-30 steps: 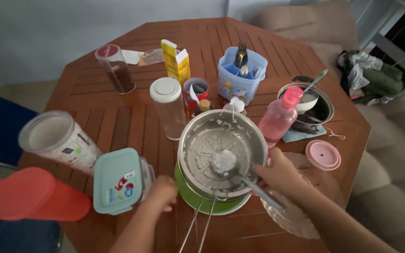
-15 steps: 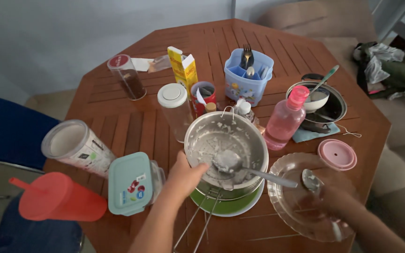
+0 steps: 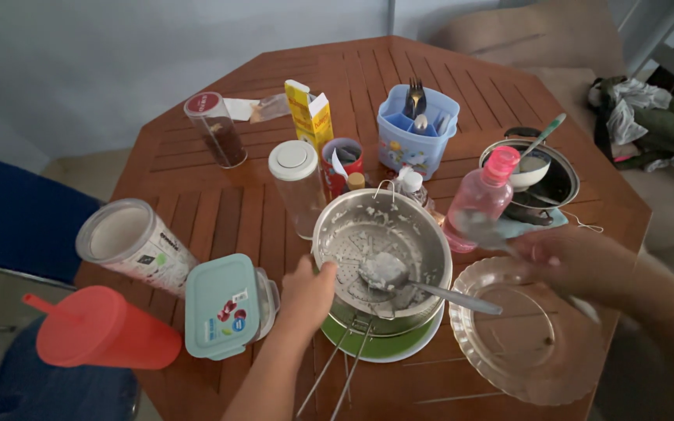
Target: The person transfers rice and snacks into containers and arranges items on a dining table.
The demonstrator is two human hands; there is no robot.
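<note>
A steel pot [image 3: 419,234] with a perforated insert and white rice scraps stands on a green plate [image 3: 384,348] at the table's near middle. A large spoon [image 3: 388,273] loaded with rice rests inside it, its handle sticking out to the right. My left hand [image 3: 310,290] grips the pot's left rim. My right hand [image 3: 579,263] hovers, blurred, over a clear glass plate [image 3: 509,343] to the right of the pot. It holds a small metal spoon [image 3: 477,228] that points left toward the pot.
A wooden octagonal table [image 3: 196,210] carries a teal-lidded box [image 3: 224,304], red tumbler [image 3: 103,337], clear canister [image 3: 134,245], white-lidded jar [image 3: 298,183], pink bottle [image 3: 484,199], blue cutlery caddy [image 3: 415,132], yellow carton [image 3: 310,113] and a dark pot holding a white bowl [image 3: 536,175].
My right hand let go of the large spoon, reached to the glass plate, and lifted the small spoon up toward the pot. My left hand moved from the table onto the pot's rim.
</note>
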